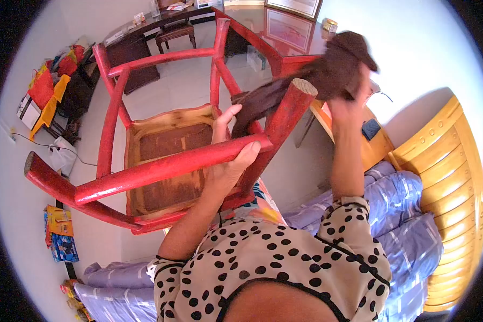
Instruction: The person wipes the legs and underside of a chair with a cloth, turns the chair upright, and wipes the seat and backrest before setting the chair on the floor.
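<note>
A red wooden stool point(169, 170) is tipped over, with the underside of its seat and its legs facing me. My left hand point(228, 155) grips one of its rungs near the right-hand leg, thumb on the near side and fingers behind. On the right, my raised right hand point(356, 96) is closed on a dark brown cloth point(346, 61), whose bunched end is blurred. The cloth stretches left behind the top of that leg, toward my left fingers. Whether it touches the leg cannot be made out.
Beyond the stool stands a dark desk point(260, 32) with a framed sheet point(295, 6). A small dark stool point(175, 36) is behind. To the right are a yellow wooden headboard point(445, 193) and blue bedding point(397, 214). Colourful bags point(43, 91) line the left wall.
</note>
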`<act>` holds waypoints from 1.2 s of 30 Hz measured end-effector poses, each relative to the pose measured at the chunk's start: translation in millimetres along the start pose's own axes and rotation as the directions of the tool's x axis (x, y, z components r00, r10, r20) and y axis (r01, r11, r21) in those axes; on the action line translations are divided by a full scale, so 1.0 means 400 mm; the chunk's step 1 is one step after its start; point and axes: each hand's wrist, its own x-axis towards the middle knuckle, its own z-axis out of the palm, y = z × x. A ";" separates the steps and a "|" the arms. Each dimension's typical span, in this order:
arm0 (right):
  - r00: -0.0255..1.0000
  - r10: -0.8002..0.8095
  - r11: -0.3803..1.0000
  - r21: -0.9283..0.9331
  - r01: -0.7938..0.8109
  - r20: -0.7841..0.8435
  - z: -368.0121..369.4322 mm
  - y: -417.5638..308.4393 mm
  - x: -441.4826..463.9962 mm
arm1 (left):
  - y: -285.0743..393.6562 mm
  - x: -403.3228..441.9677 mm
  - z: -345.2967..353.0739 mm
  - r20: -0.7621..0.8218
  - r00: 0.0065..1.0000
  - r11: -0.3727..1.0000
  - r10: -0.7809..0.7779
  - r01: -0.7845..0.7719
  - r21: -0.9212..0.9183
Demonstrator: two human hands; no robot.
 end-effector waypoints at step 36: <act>0.768 -0.400 0.660 -0.424 0.620 0.500 0.115 0.092 -0.118 | 0.095 -0.095 -0.037 0.087 0.969 0.858 -0.229 0.159 0.488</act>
